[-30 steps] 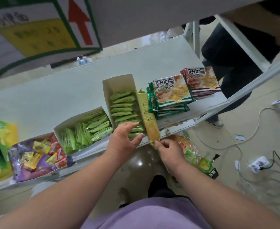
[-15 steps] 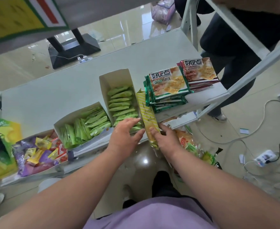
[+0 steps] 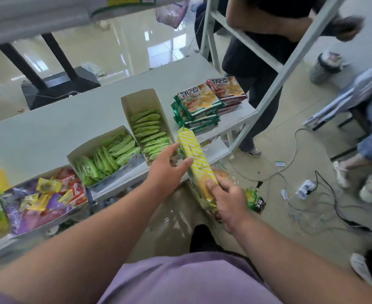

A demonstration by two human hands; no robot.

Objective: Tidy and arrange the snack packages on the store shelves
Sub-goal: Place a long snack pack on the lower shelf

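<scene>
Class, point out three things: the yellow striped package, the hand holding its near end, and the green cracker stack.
yellow striped package (image 3: 193, 154): head view, striped upper face.
right hand (image 3: 229, 199): head view, back of hand.
green cracker stack (image 3: 197, 106): head view, top pack's front.

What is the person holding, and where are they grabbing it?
The right hand grips the yellow striped snack box at its near, lower end. The left hand has open fingers beside it.

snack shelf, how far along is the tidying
Partly done. The green cracker stack and the red cracker stack sit squared up, and both boxes of green sachets stand filled. In hand: the right hand holds the yellow striped pack off the shelf edge, the left hand open beside it. Left: placing that pack and sorting the mixed candy tray.
</scene>
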